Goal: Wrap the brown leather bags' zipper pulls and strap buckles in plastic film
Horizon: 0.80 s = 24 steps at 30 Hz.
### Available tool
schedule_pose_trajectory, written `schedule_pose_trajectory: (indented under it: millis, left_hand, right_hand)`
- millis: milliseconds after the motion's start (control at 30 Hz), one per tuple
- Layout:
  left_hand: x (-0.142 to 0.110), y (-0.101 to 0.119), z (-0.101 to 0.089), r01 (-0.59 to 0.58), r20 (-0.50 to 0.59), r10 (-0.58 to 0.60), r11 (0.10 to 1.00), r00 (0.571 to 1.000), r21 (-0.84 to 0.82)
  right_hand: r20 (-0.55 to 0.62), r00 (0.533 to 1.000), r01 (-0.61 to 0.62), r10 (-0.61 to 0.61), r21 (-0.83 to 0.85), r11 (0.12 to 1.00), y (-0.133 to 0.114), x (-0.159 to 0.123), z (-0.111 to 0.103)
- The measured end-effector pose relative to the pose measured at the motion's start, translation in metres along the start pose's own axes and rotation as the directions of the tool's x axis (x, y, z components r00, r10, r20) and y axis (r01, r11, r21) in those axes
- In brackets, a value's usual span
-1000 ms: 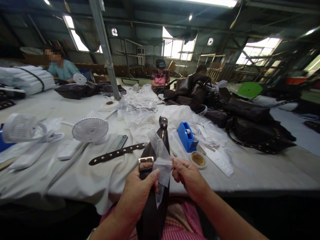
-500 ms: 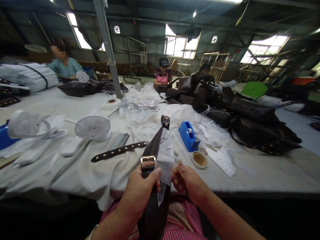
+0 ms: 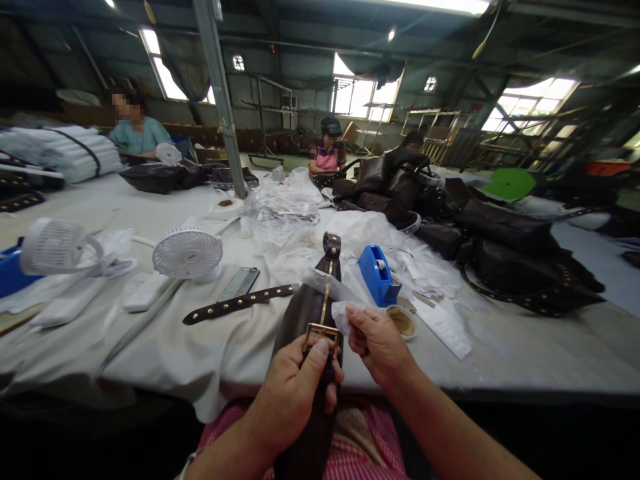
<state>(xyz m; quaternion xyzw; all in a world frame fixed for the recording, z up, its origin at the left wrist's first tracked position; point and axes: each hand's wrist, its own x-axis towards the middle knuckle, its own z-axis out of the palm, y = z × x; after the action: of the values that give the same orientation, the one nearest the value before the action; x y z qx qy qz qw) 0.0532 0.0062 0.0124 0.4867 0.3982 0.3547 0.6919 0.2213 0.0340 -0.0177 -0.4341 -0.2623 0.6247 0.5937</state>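
Note:
A dark brown leather bag (image 3: 295,323) with a gold zipper (image 3: 326,300) lies over the table edge and my lap. My left hand (image 3: 305,377) is closed around a gold buckle (image 3: 321,333) and the dark strap it sits on, against the bag. Pinched between the thumb and fingers of my right hand (image 3: 375,337) is a piece of thin white wrapping (image 3: 341,317), its upper part stretching across the zipper. Just behind that hand stands a small round dish (image 3: 401,321) of brownish stuff, partly covered by my fingers. A studded strap (image 3: 235,305) rests to the left of the bag.
A blue tape dispenser (image 3: 379,275) stands right of the bag. White fans (image 3: 187,252) and a phone (image 3: 240,283) occupy the left side. Crumpled plastic (image 3: 290,200) and a heap of dark bags (image 3: 505,240) lie farther back. Several people (image 3: 327,150) sit across the table.
My right hand has pulled the white wrapping to the right, uncovering the zipper. The buckle in my left hand has shifted rightward and down, over the bag's middle.

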Motion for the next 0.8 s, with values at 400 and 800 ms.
schedule_pose_trajectory:
  millis: [400, 800]
  left_hand:
    - [0.005, 0.0, 0.0, -0.04, -0.081, 0.046, 0.996, 0.996, 0.075]
    - [0.001, 0.005, -0.001, -0.031, -0.133, 0.034, 0.999, 0.991, 0.025]
  right_hand:
    - [0.021, 0.998, 0.062, -0.06, -0.091, 0.994, 0.0, -0.01, 0.006]
    - [0.02, 0.997, 0.074, -0.073, -0.098, 0.992, 0.007, -0.012, 0.007]
